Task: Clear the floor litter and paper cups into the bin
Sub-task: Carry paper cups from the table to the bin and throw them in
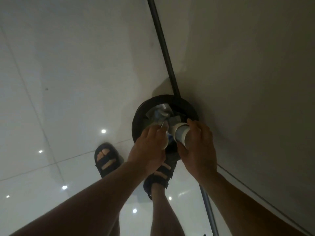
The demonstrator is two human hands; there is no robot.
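Both hands hang over the mouth of the bin (pixel 136 120), each holding something. The right hand (pixel 199 147) has its fingers and thumb wrapped round a paper cup (pixel 181 135), which lies on its side with its open mouth turned towards the other hand. The left hand (pixel 148 150) is curled round some pale litter (pixel 165 145); whether that is a second cup or crumpled paper I cannot tell, since the fingers hide most of it. The two hands are close together but apart.

Below them the bin is round and black, open at the top, with grey and whitish rubbish (pixel 160 113) already lying in it. It stands on the glossy tiled floor (pixel 68 82), hard against the wall (pixel 247 65) and its dark skirting (pixel 163 45). One sandal (pixel 162 174) sits just at the bin's near edge, partly hidden by the left wrist; whether it presses a pedal I cannot tell. The other sandal (pixel 106 159) stands on the tiles to the left.

The step in hand looks like the drop itself: cup and litter are carried to the bin and held above it, not yet let go. The next move calls for little more than loosening both grips while the hands are squarely over the opening. The cup sits nearer the rim on the wall side, so it may want a small nudge inward first, lest it glance off the edge and roll away.
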